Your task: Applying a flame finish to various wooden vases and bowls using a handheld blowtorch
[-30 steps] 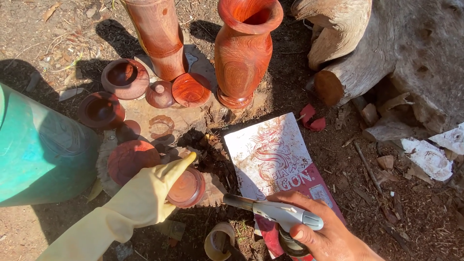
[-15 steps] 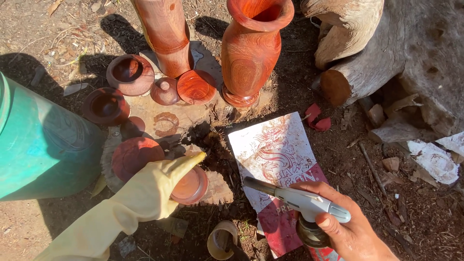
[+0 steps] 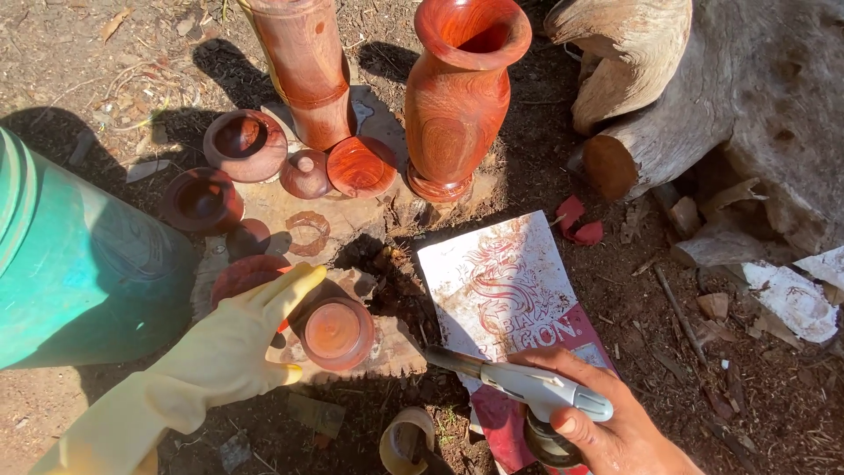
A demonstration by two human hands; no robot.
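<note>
A large green barrel [image 3: 61,264] stands at the far left on bare dirt. Beside it, the left hand [image 3: 233,339], in a yellow rubber glove, rests open with fingers spread, its fingertips touching a small round red wooden bowl [image 3: 334,332] on a flat stump [image 3: 387,347]. Behind, more small turned wooden pieces sit near two tall reddish wooden vases [image 3: 462,97]. Right of the bowl lies a dusty printed card [image 3: 501,281]. The bare right hand [image 3: 607,427] is wrapped closed around a grey handheld gas torch [image 3: 527,387], its nozzle pointing towards the bowl. A rough log [image 3: 703,114] lies at the far right.
</note>
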